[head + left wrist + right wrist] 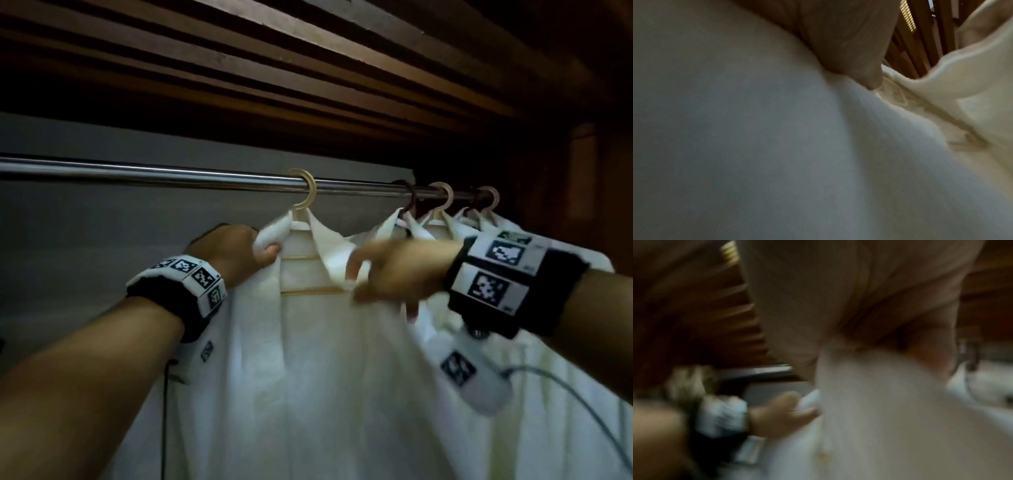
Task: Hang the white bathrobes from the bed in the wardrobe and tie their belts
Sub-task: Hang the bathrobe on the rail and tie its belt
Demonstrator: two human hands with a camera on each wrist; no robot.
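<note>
White bathrobe (308, 359): hung on pale hanger (303, 192), wardrobe rail (171, 174), left of three further hung robes (442, 226). Left hand (233, 255): grip curled round the left collar edge. Right hand (394, 270): grip pinching the right collar edge, blurred. Belt: not discernible

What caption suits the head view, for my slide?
Left hand and right hand hold the collar of a white bathrobe hung on the wardrobe rail.
</note>
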